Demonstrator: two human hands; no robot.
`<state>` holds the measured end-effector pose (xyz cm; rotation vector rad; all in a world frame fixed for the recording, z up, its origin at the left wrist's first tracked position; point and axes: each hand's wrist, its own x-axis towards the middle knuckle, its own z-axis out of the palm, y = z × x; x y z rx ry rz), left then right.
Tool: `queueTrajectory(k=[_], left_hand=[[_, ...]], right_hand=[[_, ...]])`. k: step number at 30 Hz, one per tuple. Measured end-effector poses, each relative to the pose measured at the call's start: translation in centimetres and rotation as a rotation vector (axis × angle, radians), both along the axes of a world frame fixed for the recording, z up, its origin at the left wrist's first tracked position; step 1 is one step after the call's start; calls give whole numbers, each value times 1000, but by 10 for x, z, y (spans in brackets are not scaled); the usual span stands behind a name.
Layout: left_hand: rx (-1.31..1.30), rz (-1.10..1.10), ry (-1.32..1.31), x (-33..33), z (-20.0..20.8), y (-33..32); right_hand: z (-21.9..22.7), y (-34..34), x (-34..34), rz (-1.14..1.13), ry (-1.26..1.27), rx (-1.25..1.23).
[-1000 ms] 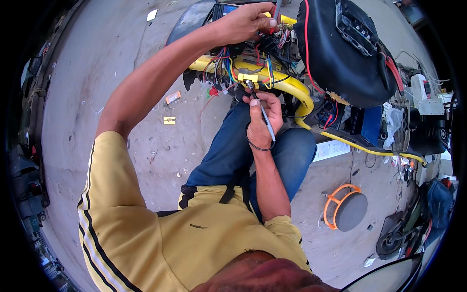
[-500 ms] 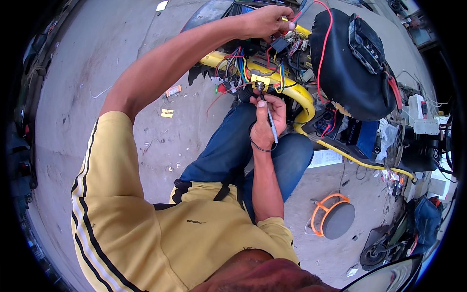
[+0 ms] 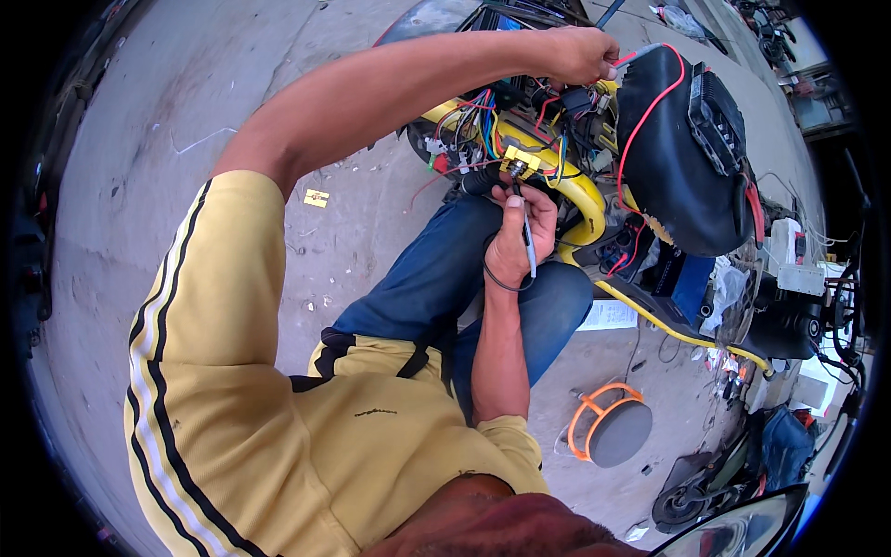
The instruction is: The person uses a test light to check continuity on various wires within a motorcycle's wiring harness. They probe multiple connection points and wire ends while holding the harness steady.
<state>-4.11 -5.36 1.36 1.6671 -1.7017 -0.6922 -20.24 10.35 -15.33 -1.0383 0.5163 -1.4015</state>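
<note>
My left hand [image 3: 585,58] is stretched over the far end of a yellow-framed vehicle body, its fingers closed around a test probe [image 3: 639,56] with a grey handle and a red lead [image 3: 619,139]. That probe's tip is hidden. Nearer to me, my right hand [image 3: 522,227] pinches a second test probe [image 3: 530,243], with a black front and a pale grey handle. Its front end reaches a metal fitting on a yellow block [image 3: 522,160] at the frame tube [image 3: 580,190]; whether they touch I cannot tell. A black lead loops around my right wrist.
Bundles of coloured wires [image 3: 484,121] and a black relay-like box [image 3: 583,98] crowd the frame. A black seat [image 3: 677,153] lies to the right. An orange-framed round stool [image 3: 620,432] stands on the floor, and a small yellow card [image 3: 316,198] lies at left.
My left hand has moved right across the frame with its probe. My right hand keeps its probe at the yellow block. The whole view has shifted slightly.
</note>
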Motion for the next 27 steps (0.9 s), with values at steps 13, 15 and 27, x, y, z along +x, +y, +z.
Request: queueTrajectory(k=[13, 15, 27], left_hand=[[13, -69, 155, 9, -1, 16], [49, -85, 196, 6, 5, 19], [84, -252, 241, 20, 1, 48]], right_hand=[[0, 2, 1, -3, 11, 7], [1, 1, 1, -14, 3, 7], [4, 4, 2, 19, -32, 23]])
